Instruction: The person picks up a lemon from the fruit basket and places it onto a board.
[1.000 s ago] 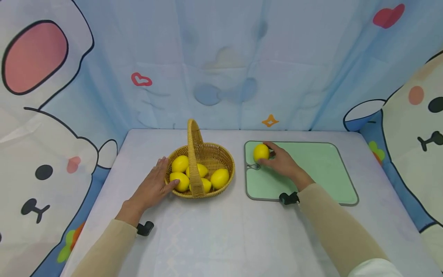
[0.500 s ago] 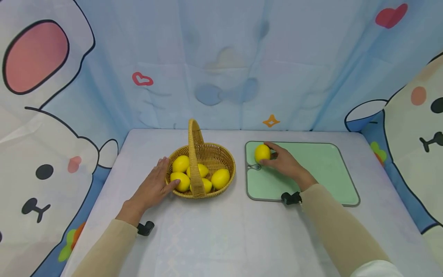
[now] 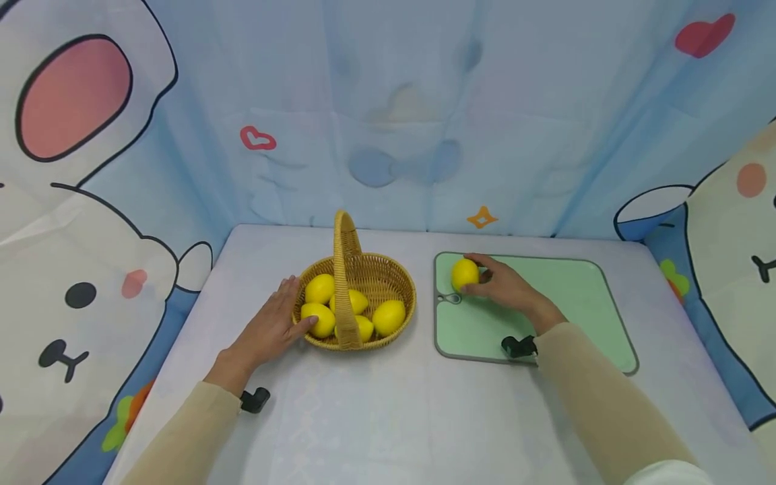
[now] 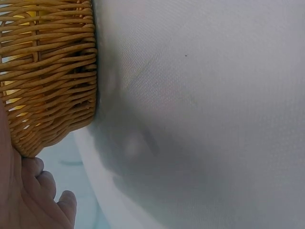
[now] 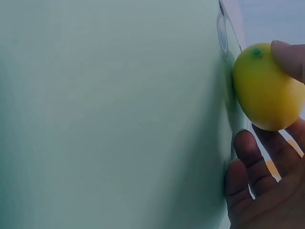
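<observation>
My right hand holds a yellow lemon between thumb and fingers over the upper left corner of a pale green cutting board. In the right wrist view, the lemon has its green-tipped end up near the thumb; it is close to the board, and whether it touches cannot be told. My left hand rests along the left side of a wicker basket, fingers extended outside it and thumb reaching over the rim towards a lemon. Several lemons lie inside, partly hidden by the handle.
The board and basket stand apart on a white cloth-covered table. A blue printed curtain hangs behind and at the sides. The basket's tall arched handle rises over its middle. Each wrist carries a small black camera.
The head view has turned slightly, so the scene sits a little further right and lower. Both hands keep their places at the basket and on the lemon.
</observation>
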Tool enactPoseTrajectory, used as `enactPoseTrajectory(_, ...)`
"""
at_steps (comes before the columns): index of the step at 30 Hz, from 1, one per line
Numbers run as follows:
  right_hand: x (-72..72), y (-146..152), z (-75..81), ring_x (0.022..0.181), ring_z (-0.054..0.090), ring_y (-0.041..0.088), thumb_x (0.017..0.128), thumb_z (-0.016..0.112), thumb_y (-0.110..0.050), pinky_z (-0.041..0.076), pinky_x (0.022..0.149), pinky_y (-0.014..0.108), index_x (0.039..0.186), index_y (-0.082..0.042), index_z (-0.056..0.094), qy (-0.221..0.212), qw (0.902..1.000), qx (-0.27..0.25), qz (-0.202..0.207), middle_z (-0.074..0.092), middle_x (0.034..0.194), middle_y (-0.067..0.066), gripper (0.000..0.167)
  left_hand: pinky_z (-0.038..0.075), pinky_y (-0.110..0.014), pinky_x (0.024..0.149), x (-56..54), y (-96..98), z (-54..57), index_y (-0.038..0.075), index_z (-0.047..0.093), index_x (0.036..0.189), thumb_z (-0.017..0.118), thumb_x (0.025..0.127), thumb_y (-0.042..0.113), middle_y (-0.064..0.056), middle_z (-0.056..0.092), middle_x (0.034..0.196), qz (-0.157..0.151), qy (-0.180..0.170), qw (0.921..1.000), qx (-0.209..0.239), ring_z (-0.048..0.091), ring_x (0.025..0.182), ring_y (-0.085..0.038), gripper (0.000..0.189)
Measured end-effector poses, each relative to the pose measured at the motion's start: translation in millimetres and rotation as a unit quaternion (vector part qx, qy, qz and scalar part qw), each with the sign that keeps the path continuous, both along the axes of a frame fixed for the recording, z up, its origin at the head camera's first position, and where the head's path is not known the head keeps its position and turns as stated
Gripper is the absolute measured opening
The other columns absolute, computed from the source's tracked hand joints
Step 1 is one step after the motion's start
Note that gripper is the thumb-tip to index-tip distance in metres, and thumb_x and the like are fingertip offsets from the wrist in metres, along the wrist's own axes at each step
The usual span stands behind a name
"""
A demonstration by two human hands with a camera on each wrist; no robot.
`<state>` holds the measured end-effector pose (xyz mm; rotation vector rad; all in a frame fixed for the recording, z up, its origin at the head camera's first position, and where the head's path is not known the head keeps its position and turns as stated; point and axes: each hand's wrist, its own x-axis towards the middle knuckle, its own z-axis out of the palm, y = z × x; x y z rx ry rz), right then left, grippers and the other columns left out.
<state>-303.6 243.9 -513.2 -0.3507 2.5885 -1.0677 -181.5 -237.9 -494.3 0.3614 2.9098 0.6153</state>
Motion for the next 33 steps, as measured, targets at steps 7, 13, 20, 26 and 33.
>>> enactPoseTrajectory(7,-1.5,2.8,1.8,0.115,0.057,0.032,0.096,0.078,-0.042,0.051,0.088,0.036,0.166,-0.016,0.035,-0.012,0.9997,-0.013,0.017,0.055,0.148,0.019,0.086,0.013,-0.054,0.134,1.2,-1.7,-0.6,0.001,0.003,0.169,0.047,0.107,0.061,-0.018,0.009,0.177,0.001,-0.003,1.0,0.001,0.008,0.165,-0.035,0.097)
enactPoseTrajectory(13,-1.9,1.0,1.7,0.11,0.059,0.031,0.096,0.078,-0.039,0.051,0.083,0.033,0.167,-0.018,0.033,-0.024,0.9993,-0.019,0.02,0.054,0.149,0.021,0.087,0.013,-0.053,0.134,1.6,-3.0,-3.2,0.003,0.003,0.169,0.047,0.107,0.064,-0.017,0.008,0.178,0.004,-0.005,1.0,0.004,0.007,0.165,-0.034,0.098)
enactPoseTrajectory(20,-1.8,0.0,1.1,0.11,0.057,0.031,0.095,0.079,-0.041,0.051,0.083,0.033,0.167,-0.019,0.033,-0.032,0.9994,-0.016,0.005,0.057,0.145,0.02,0.087,0.013,-0.053,0.134,1.5,-4.1,-5.7,0.004,0.002,0.17,0.044,0.106,0.066,-0.016,0.007,0.178,0.004,-0.002,1.0,0.002,0.007,0.165,-0.033,0.098)
enactPoseTrajectory(26,-0.9,0.8,1.4,0.113,0.058,0.032,0.095,0.078,-0.041,0.051,0.086,0.034,0.167,-0.018,0.032,-0.028,0.9995,-0.014,0.001,0.053,0.15,0.02,0.088,0.014,-0.054,0.134,0.8,-3.7,-4.5,0.003,0.003,0.17,0.044,0.106,0.066,-0.016,0.007,0.178,0.001,0.0,1.0,0.0,0.007,0.165,-0.033,0.098)
enactPoseTrajectory(33,0.5,4.3,-0.5,0.116,0.058,0.035,0.092,0.082,-0.039,0.051,0.089,0.037,0.167,-0.017,0.032,-0.012,0.9998,-0.015,0.004,0.049,0.153,0.02,0.093,0.014,-0.053,0.134,-0.4,-3.8,-4.6,0.002,0.003,0.169,0.046,0.107,0.064,-0.017,0.007,0.178,-0.002,-0.001,1.0,0.004,0.007,0.165,-0.033,0.098)
